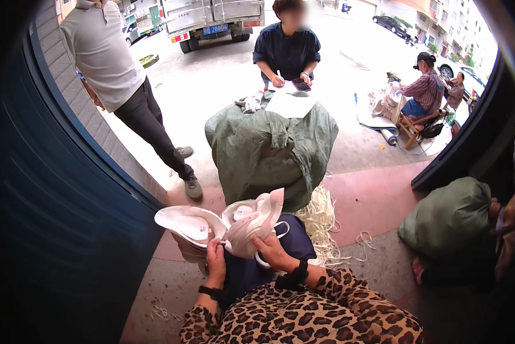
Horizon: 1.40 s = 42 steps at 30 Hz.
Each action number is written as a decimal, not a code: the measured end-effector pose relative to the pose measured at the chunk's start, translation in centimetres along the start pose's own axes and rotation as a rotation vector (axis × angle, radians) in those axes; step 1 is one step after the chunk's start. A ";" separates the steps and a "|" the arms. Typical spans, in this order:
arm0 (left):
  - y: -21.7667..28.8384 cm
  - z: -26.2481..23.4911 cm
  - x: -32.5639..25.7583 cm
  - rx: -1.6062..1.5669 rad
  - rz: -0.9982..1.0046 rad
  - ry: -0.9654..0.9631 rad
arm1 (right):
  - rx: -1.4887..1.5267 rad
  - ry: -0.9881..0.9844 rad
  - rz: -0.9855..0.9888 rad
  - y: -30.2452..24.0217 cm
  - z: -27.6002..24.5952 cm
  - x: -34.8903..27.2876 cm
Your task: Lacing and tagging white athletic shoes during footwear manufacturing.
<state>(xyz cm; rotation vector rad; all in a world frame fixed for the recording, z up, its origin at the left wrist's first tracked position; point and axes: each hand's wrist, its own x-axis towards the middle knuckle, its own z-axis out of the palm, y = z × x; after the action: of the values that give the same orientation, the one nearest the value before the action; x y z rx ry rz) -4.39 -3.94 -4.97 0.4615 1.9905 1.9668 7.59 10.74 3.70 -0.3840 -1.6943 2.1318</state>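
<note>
- Our left hand [215, 255] pinches the near edge of a white shoe upper [190, 225], and our right hand [273, 251] is closed around a second upper [252, 221]; both sit over our lap.
- The left pinch looks thin to us, so that piece could slip to the floor [378, 261].
- Loose white laces [320, 221] lie just beside and could snag.
</note>
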 end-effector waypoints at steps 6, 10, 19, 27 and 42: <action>0.4 -2.3 1.7 0.974 0.510 -0.388 | 0.055 0.038 -0.017 2.9 -1.2 0.0; 2.1 -4.3 3.5 0.726 0.234 -0.584 | 0.207 -0.013 0.270 2.9 -2.4 -1.7; 5.1 1.0 2.5 0.950 0.266 -0.304 | 0.808 0.120 0.263 7.0 -10.9 -1.2; 7.6 4.4 0.7 0.546 0.314 -0.439 | 0.819 0.191 0.319 5.9 -11.1 2.1; 8.2 4.0 1.7 0.213 -0.194 -0.637 | 0.123 0.383 0.580 5.8 -8.7 -2.4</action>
<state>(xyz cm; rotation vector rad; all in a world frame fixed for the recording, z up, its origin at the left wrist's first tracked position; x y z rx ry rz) -4.04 0.44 3.21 0.7941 1.7425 1.2778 12.79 16.02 -4.00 -1.2831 -1.3275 2.3198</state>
